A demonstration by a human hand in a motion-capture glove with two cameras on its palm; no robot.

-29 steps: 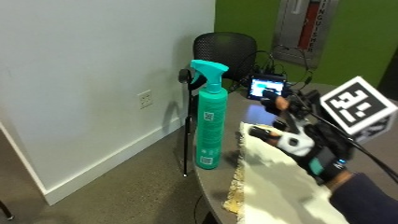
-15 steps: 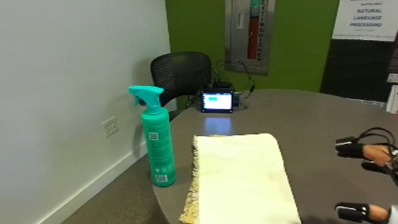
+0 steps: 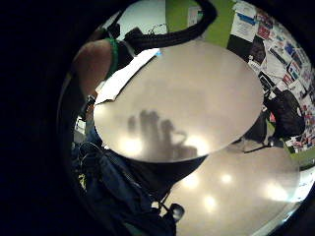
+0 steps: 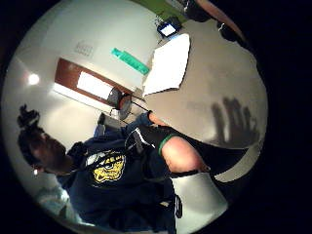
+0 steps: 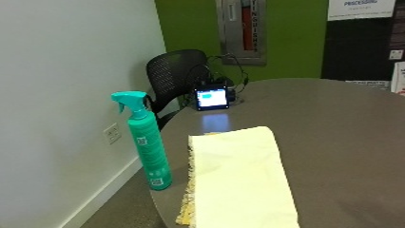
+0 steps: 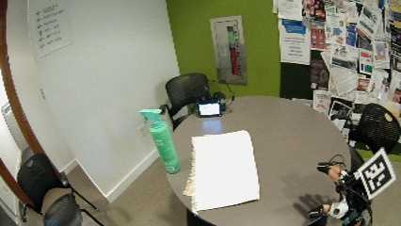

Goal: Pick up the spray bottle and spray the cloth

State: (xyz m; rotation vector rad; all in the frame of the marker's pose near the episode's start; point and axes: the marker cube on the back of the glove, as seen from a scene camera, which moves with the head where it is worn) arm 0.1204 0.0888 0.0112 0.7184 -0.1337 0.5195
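Teal spray bottle upright, well apart from right hand

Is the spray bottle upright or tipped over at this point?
Upright. The spray bottle stands on its base at the table edge beside the cloth, trigger head on top, untouched.

Open tabletop: the round grey table lies bare between the gloved right hand at its near edge and the pale yellow cloth.
Obstacle by the bottle: the tall teal spray bottle stands upright at the table's edge, just beside the cloth's fringe.
Far side: a small lit screen device stands beyond the cloth, with a black mesh chair behind it.
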